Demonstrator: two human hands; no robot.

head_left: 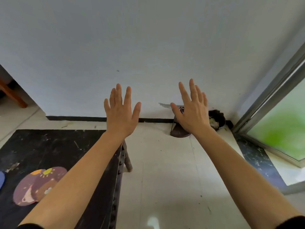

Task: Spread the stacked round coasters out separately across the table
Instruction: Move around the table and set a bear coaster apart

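Observation:
Purple round coasters (35, 185) with cartoon pictures lie overlapped on the dark table (54, 146) at the lower left, partly hidden by my left forearm. A blue round edge (2, 179) shows at the far left border. My left hand (121, 113) is raised in front of the wall, fingers spread, holding nothing. My right hand (191, 111) is raised the same way to the right, also empty. Both hands are well above and beyond the coasters.
The table's right edge runs down the middle, with a table leg (127, 157) below it. Pale tiled floor (165, 179) lies to the right. A dark dustpan (179, 131) and a bin (217, 120) stand by the wall. A glass door (280, 126) is at the right.

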